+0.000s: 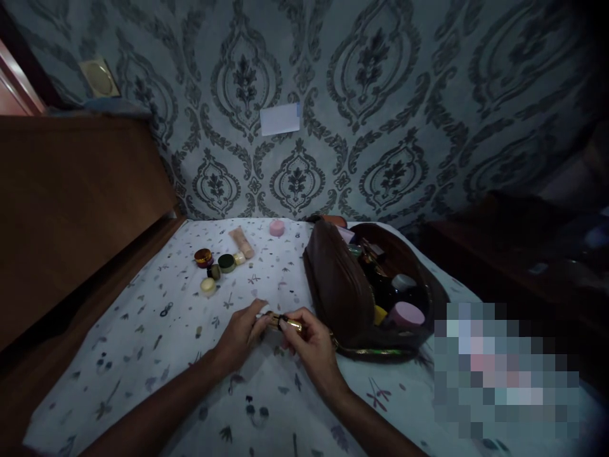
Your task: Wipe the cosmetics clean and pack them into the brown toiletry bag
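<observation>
In the middle of the head view, both of my hands hold a small gold and black cosmetic tube (291, 324), shaped like a lipstick. My left hand (243, 330) pinches its left end, where a small white bit shows that I cannot make out. The fingers of my right hand (311, 339) close round the gold right end. Just right of that hand stands a brown cosmetic bag (337, 273), unzipped and lying open. Inside it are a pink-lidded jar (406, 314), a white-topped item (403, 282) and several dark or half-hidden things.
On the patterned white sheet (157, 374), to the left, lie a beige tube (242, 242), a red-and-gold jar (203, 257), a dark-lidded jar (226, 263) and a cream jar (208, 287). A pink jar (276, 228) sits near the wall. Wooden furniture (80, 216) borders the left; a blurred patch covers the lower right.
</observation>
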`<state>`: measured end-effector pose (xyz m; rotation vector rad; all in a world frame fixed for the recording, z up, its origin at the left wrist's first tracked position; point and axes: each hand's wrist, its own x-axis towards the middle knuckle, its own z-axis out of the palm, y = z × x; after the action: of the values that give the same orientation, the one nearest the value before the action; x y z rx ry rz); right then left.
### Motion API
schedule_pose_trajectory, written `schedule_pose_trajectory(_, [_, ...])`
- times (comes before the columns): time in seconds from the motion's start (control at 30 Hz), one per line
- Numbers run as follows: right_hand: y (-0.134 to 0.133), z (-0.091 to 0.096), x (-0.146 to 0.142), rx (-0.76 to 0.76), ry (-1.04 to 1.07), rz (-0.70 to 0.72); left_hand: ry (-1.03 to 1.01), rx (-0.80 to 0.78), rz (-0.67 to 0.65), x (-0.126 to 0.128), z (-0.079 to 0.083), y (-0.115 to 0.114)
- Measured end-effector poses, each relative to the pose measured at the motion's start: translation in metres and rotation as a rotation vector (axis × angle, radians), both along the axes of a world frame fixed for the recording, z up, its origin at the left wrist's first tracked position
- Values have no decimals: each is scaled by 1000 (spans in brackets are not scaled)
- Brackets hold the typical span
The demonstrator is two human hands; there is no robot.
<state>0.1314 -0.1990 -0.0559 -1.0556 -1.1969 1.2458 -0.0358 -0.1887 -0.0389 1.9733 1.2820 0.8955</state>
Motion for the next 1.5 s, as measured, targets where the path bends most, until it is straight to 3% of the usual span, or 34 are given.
schedule_pose_trajectory(0.23, [4, -4, 1, 23, -55, -51, -47, -110, 32, 4, -6, 0])
schedule_pose_trajectory(0.47, [7, -4, 3, -16, 1, -7, -56, -133, 16, 5, -5, -2])
schedule_pose_trajectory(0.67, [0, -1, 1, 121, -102, -49, 7, -146, 30, 7, -2, -4])
schedule_pose_trajectory(0.77, [-5, -1, 1, 152, -143, 14, 27, -138, 2, 9, -3, -4])
schedule_pose_trajectory(1.0, [-11, -13, 3, 306, -487, 17, 12, -70, -17, 15, 2, -10])
schedule_pose_trajectory(1.33, [-14, -8, 3, 472, -942, 120, 56, 115, 101, 7, -8, -9])
schedule_pose_trajectory(1.5, [-14, -7, 2, 476, -988, 134, 107, 172, 67, 7, -4, -7])
